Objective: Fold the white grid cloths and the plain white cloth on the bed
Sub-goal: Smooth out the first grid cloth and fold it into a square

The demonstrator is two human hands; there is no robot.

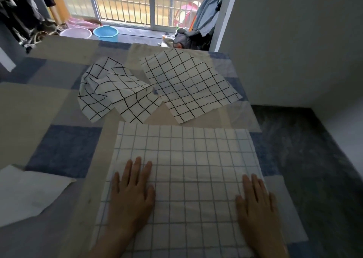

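Note:
A white cloth with a blue grid (188,159) lies spread flat on the bed in front of me. My left hand (132,189) rests palm down on its left part, fingers apart. My right hand (257,200) presses flat near its right edge. Beyond it lie two white cloths with black grids: a crumpled one (115,94) at the centre left and a flatter one (188,84) to its right. A plain white cloth (29,192) lies at the left edge of the bed.
The bed (62,151) has a blue and beige patchwork cover. Its right edge drops to a dark floor (314,155) beside a grey wall. Past the far edge stand a blue basin (105,32) and a pink basin (75,33) before a barred window.

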